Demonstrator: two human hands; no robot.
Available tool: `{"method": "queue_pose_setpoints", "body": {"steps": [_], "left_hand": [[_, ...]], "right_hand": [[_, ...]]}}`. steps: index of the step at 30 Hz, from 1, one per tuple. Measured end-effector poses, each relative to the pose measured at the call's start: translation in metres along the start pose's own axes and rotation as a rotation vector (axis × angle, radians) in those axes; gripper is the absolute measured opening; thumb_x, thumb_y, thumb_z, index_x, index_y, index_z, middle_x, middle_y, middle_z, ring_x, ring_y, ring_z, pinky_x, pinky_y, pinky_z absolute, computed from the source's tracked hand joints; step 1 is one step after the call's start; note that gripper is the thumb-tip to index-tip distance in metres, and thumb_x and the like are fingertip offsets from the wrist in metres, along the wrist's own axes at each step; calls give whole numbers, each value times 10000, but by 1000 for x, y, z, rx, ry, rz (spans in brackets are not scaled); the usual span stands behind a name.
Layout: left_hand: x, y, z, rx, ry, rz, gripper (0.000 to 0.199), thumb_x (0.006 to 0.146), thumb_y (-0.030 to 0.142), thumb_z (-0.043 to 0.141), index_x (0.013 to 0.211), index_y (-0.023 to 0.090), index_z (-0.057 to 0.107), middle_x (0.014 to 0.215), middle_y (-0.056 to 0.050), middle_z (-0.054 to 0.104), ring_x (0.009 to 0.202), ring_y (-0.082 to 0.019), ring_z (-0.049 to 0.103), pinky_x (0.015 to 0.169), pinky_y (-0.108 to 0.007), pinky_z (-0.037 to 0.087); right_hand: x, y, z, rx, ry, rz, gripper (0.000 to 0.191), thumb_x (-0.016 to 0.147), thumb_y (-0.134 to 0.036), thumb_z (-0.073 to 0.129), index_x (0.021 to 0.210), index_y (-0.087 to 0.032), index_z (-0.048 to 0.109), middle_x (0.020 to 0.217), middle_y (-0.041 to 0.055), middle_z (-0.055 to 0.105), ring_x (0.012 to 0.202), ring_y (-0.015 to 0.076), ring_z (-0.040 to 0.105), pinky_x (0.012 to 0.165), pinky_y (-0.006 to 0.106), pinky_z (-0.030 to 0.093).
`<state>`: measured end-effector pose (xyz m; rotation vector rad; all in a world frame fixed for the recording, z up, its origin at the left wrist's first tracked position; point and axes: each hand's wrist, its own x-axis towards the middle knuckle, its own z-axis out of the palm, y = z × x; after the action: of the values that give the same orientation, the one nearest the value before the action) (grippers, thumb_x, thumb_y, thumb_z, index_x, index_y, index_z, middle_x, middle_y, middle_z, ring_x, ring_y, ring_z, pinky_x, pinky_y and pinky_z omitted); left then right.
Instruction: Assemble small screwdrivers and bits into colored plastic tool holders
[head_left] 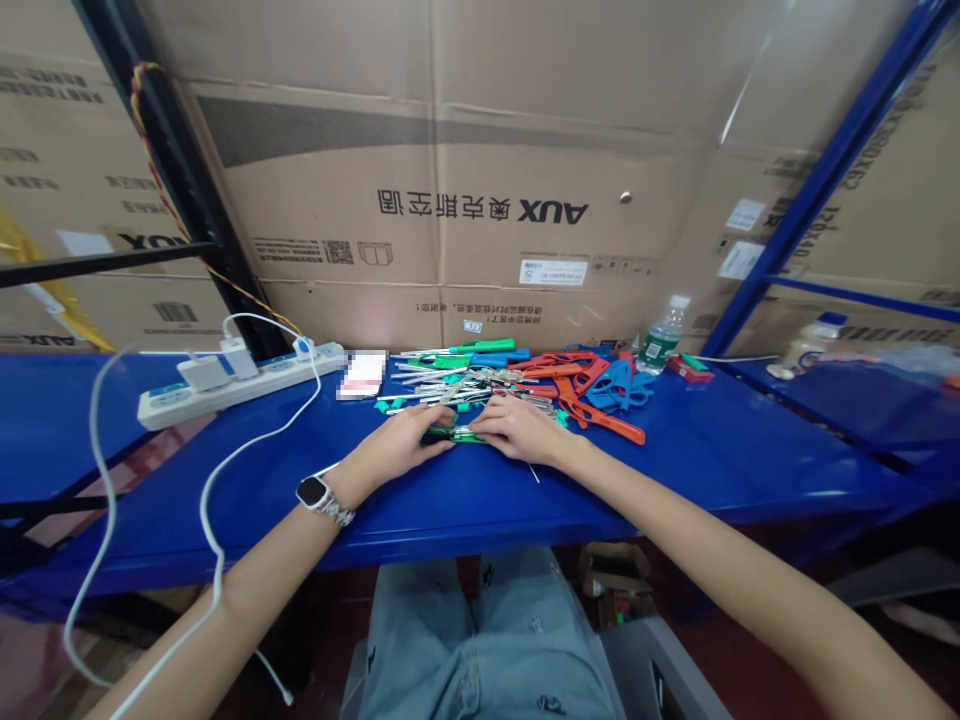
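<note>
Both hands meet over the blue table, low at the centre. My left hand (412, 437), with a watch on its wrist, has its fingers closed on the left end of a green plastic piece (469, 438). On the right end of that piece, the fingers of my right hand (517, 428) are bent and pressed together. Just beyond my hands lies a pile of thin metal rods (427, 378) mixed with green parts. Orange-red plastic pieces (600, 415) and blue plastic pieces (626, 388) lie at the pile's right side.
A white power strip (240, 388) with plugs and cables lies at the left of the blue table (645, 490). A bottle with a green label (661, 345) stands behind right, another bottle (814, 345) farther right. Large cardboard boxes (480, 150) rise behind.
</note>
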<state>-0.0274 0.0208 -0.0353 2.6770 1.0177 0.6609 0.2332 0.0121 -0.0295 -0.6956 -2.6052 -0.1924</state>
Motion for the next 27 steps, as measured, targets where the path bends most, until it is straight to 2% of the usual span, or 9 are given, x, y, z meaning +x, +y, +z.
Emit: {"method": "queue_pose_setpoints", "body": {"steps": [5, 8, 12, 15, 18, 23, 27], "left_hand": [[0, 0, -2, 55, -5, 78, 287, 972, 352, 640, 1226, 229, 693, 1199, -80, 744, 1113, -264, 686, 1005, -440, 531], [0, 4, -4, 110, -19, 151, 280, 1011, 347, 586, 1235, 249, 723, 1199, -74, 749, 1094, -255, 689, 1007, -430, 524], [0, 7, -6, 181, -31, 159, 280, 1018, 323, 574, 1231, 253, 742, 1196, -83, 741, 1062, -259, 691, 951, -424, 538], [1, 8, -6, 216, -38, 169, 257, 1018, 313, 575, 1179, 247, 765, 1175, -82, 743, 1039, -260, 687, 932, -427, 536], [1, 7, -6, 220, -27, 174, 254, 1020, 312, 570, 1155, 241, 773, 1164, -84, 744, 1026, -263, 683, 914, -433, 536], [1, 6, -3, 212, -22, 183, 261, 1024, 309, 558, 1169, 248, 767, 1174, -83, 741, 1038, -260, 681, 923, -418, 525], [1, 6, -4, 197, -18, 153, 256, 1016, 318, 578, 1207, 246, 733, 1154, -73, 753, 1050, -250, 683, 946, -405, 502]], "right_hand": [[1, -13, -8, -35, -96, 87, 254, 1011, -181, 537, 1088, -182, 779, 1049, 84, 790, 970, 236, 661, 884, 386, 516], [0, -24, -12, -57, -155, 143, 284, 1032, -247, 520, 1180, -189, 755, 1215, 94, 761, 1113, 270, 661, 964, 438, 486], [-3, -37, -19, -79, -227, 212, 396, 1072, -330, 438, 1369, -179, 653, 1439, 119, 630, 1357, 325, 549, 1052, 524, 420], [-6, -38, -22, -40, -265, 234, 419, 1084, -326, 401, 1428, -197, 602, 1500, 107, 574, 1450, 316, 459, 1075, 536, 390], [-10, -36, -24, 8, -230, 265, 401, 1066, -311, 445, 1422, -222, 608, 1488, 102, 589, 1452, 296, 455, 1088, 516, 369], [-5, -39, -21, -11, -96, 279, 345, 1024, -294, 525, 1319, -202, 678, 1373, 112, 682, 1322, 287, 546, 1074, 483, 339], [10, -44, -13, -60, -148, 232, 267, 997, -277, 579, 1201, -171, 714, 1311, 122, 712, 1249, 296, 556, 1028, 477, 330]]}}
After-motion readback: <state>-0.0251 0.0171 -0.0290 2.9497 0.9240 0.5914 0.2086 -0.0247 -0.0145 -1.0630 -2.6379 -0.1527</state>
